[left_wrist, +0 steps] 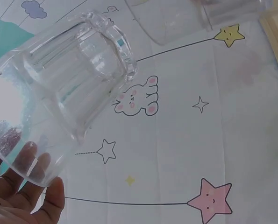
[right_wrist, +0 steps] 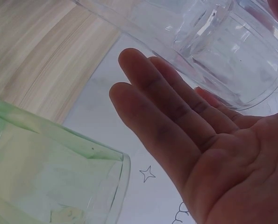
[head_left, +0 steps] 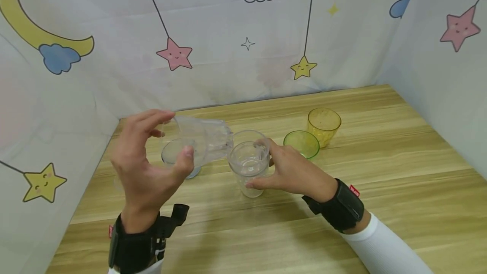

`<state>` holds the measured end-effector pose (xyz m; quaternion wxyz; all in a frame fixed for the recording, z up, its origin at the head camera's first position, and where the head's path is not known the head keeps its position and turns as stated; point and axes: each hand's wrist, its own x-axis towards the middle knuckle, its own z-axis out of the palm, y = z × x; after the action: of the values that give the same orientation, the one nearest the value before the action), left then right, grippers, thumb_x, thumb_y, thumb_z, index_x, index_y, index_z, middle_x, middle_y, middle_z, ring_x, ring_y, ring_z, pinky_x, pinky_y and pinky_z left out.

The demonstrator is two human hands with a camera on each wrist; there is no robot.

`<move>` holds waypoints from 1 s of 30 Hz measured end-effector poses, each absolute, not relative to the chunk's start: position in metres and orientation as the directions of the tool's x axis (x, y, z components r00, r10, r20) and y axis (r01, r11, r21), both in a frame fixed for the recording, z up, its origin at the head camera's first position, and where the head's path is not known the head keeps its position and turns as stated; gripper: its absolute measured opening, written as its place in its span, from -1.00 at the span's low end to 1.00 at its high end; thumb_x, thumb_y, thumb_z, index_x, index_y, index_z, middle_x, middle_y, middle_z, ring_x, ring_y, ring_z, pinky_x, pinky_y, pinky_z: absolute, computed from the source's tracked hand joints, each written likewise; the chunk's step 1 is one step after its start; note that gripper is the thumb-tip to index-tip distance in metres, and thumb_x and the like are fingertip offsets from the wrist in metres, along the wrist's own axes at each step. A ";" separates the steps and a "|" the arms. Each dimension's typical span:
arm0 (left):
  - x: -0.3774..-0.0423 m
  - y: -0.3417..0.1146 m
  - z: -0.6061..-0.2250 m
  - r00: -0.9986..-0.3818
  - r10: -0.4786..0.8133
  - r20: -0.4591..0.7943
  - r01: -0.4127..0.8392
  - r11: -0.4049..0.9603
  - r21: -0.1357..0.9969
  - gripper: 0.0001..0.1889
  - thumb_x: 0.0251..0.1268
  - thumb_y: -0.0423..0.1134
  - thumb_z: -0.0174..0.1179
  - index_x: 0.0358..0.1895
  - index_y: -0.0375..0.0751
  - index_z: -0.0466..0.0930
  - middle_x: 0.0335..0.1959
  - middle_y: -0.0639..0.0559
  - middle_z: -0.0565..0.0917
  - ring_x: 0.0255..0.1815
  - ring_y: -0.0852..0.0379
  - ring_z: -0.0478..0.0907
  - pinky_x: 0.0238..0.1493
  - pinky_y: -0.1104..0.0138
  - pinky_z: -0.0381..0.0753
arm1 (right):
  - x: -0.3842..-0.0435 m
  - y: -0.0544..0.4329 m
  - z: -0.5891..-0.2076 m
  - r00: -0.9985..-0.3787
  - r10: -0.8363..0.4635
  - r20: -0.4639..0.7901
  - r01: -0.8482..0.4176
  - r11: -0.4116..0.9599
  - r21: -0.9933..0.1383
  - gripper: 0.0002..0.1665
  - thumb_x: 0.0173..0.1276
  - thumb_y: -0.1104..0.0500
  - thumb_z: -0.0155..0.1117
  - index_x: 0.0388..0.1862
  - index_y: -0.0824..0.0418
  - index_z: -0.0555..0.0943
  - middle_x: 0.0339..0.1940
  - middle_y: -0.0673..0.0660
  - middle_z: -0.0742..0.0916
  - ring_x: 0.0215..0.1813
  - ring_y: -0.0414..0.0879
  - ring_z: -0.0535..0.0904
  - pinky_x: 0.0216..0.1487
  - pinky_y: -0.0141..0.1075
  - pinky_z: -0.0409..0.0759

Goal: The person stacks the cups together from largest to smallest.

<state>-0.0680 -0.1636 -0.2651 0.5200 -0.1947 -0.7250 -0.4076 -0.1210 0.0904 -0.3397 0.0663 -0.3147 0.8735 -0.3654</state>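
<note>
My left hand (head_left: 146, 155) holds a clear cup (head_left: 198, 138) by its wide rim between fingers and thumb. That cup is tipped on its side above the table, its narrow base pointing right. In the left wrist view my fingertips lie along the rim of the clear cup (left_wrist: 68, 79). My right hand (head_left: 289, 166) grips a second clear cup (head_left: 249, 176) standing upright. Two rims show on it, one above the other, as if cups are nested. The raised cup's base is close beside the upper rim; I cannot tell whether they touch.
Right of the upright cup stand a green cup (head_left: 302, 143) and a yellow cup (head_left: 324, 127) on the wooden table (head_left: 380, 160). Behind the raised cup is a bluish cup (head_left: 193, 173), partly hidden. Printed cloth walls (head_left: 228, 75) enclose the table at the back and sides.
</note>
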 end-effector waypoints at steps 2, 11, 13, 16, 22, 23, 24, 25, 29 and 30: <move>-0.069 -0.161 -0.268 -0.395 -0.125 0.910 0.714 0.582 0.390 -0.46 -0.15 -0.07 0.24 -0.13 -0.45 0.69 -0.18 -0.29 0.70 -0.23 -0.16 0.54 -0.14 0.35 0.42 | -0.121 0.091 -0.340 -0.791 -0.601 0.114 -0.504 0.535 -0.678 0.12 0.07 -0.30 0.58 0.44 0.22 0.31 -0.16 -0.01 0.74 -0.15 -0.15 0.66 -0.16 -0.21 0.62; -0.071 -0.154 -0.274 -0.442 -0.063 0.895 0.710 0.585 0.392 -0.46 -0.08 -0.06 0.27 -0.04 -0.40 0.70 -0.09 -0.22 0.70 -0.16 -0.14 0.58 -0.13 0.30 0.44 | -0.121 0.091 -0.339 -0.782 -0.612 0.117 -0.500 0.505 -0.704 0.13 0.09 -0.27 0.58 0.46 0.23 0.29 -0.14 -0.04 0.74 -0.13 -0.22 0.67 -0.14 -0.23 0.63; -0.072 -0.153 -0.274 -0.449 -0.051 0.892 0.714 0.580 0.393 -0.45 -0.07 -0.07 0.29 -0.01 -0.39 0.70 -0.07 -0.22 0.70 -0.14 -0.14 0.60 -0.13 0.31 0.44 | -0.121 0.091 -0.340 -0.778 -0.615 0.125 -0.503 0.492 -0.710 0.13 0.08 -0.26 0.59 0.47 0.20 0.28 -0.11 -0.05 0.73 -0.13 -0.24 0.66 -0.13 -0.23 0.63; -0.072 -0.150 -0.274 -0.455 -0.021 0.890 0.719 0.581 0.381 -0.44 -0.02 -0.05 0.32 0.04 -0.38 0.70 -0.03 -0.21 0.70 -0.09 -0.12 0.62 -0.09 0.31 0.46 | -0.121 0.091 -0.340 -0.771 -0.621 0.139 -0.511 0.475 -0.716 0.12 0.08 -0.24 0.61 0.48 0.12 0.27 -0.09 -0.07 0.72 -0.14 -0.25 0.66 -0.14 -0.23 0.63; -0.072 -0.143 -0.273 -0.466 0.058 0.883 0.720 0.605 0.340 -0.44 0.16 0.02 0.30 0.11 -0.36 0.69 0.04 -0.20 0.68 0.04 -0.07 0.63 0.07 0.28 0.52 | -0.122 0.090 -0.340 -0.761 -0.628 0.159 -0.532 0.466 -0.707 0.15 0.08 -0.24 0.61 0.51 0.09 0.23 -0.06 -0.06 0.72 -0.14 -0.25 0.66 -0.15 -0.23 0.62; -0.072 -0.142 -0.273 -0.468 0.071 0.881 0.721 0.607 0.334 -0.44 0.18 0.03 0.30 0.11 -0.35 0.68 0.05 -0.20 0.67 0.05 -0.07 0.62 0.06 0.26 0.52 | -0.122 0.090 -0.340 -0.761 -0.629 0.159 -0.532 0.465 -0.708 0.15 0.08 -0.25 0.60 0.51 0.10 0.24 -0.05 -0.05 0.72 -0.14 -0.25 0.66 -0.15 -0.23 0.62; -0.073 -0.140 -0.273 -0.469 0.085 0.879 0.722 0.610 0.326 -0.44 0.19 0.03 0.30 0.12 -0.34 0.68 0.06 -0.19 0.67 0.07 -0.07 0.61 0.04 0.24 0.52 | -0.122 0.090 -0.340 -0.761 -0.629 0.157 -0.529 0.463 -0.711 0.14 0.08 -0.25 0.60 0.50 0.11 0.24 -0.04 -0.05 0.72 -0.14 -0.25 0.66 -0.14 -0.23 0.63; -0.073 -0.139 -0.274 -0.470 0.100 0.877 0.723 0.614 0.317 -0.44 0.21 0.03 0.30 0.13 -0.33 0.68 0.07 -0.19 0.66 0.07 -0.07 0.60 0.02 0.22 0.52 | -0.122 0.090 -0.340 -0.762 -0.630 0.152 -0.525 0.462 -0.715 0.13 0.08 -0.24 0.61 0.50 0.11 0.24 -0.04 -0.06 0.71 -0.13 -0.25 0.66 -0.13 -0.24 0.63; -0.075 -0.133 -0.277 -0.479 0.152 0.865 0.720 0.631 0.288 -0.44 0.22 0.04 0.30 0.15 -0.30 0.67 0.11 -0.17 0.64 0.08 -0.10 0.58 -0.09 0.12 0.54 | -0.122 0.090 -0.341 -0.761 -0.635 0.134 -0.500 0.442 -0.745 0.06 0.08 -0.21 0.62 0.45 0.08 0.29 -0.02 -0.09 0.70 -0.10 -0.27 0.65 -0.09 -0.19 0.66; -0.075 -0.132 -0.278 -0.483 0.158 0.861 0.719 0.633 0.287 -0.45 0.22 0.04 0.30 0.16 -0.30 0.67 0.11 -0.16 0.64 0.09 -0.11 0.58 -0.11 0.09 0.55 | -0.122 0.090 -0.341 -0.760 -0.637 0.132 -0.496 0.437 -0.750 0.05 0.08 -0.20 0.62 0.44 0.07 0.30 -0.02 -0.10 0.70 -0.10 -0.27 0.65 -0.07 -0.17 0.67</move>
<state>-0.0748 -0.1317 -0.2777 0.4271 -0.2757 -0.7961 -0.3283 -0.1223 0.0898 -0.3410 0.0854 -0.3359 0.8433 -0.4108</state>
